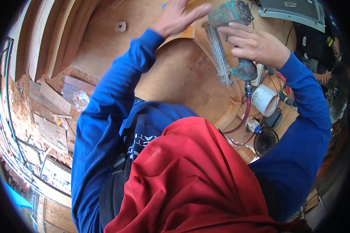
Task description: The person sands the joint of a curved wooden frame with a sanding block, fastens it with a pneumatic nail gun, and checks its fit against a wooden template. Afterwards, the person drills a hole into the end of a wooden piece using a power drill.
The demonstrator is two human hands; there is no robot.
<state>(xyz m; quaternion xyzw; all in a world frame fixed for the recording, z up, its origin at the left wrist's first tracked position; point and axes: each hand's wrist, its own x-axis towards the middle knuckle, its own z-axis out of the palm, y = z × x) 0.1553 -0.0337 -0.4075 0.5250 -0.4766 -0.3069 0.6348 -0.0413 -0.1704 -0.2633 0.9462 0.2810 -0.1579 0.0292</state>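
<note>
A worn teal nail gun [230, 13] lies on the wooden surface at the top, its long grey magazine slanting down and a red air hose [245, 112] joined to its lower end. Over the nail gun's handle is my right hand [256, 44], fingers apart and pointing left; whether it touches the tool is hard to tell. My left hand [179, 17] is left of the tool's head, fingers spread and holding nothing. Below the hands is a curved wooden piece [190, 58].
Curved wooden boards [42, 37] stand at the upper left. A white cylindrical container [265, 100] and a round black grille [265, 140] are right of the hose. A person's hand [323, 77] shows at the far right. Wood scraps [54, 96] lie lower left.
</note>
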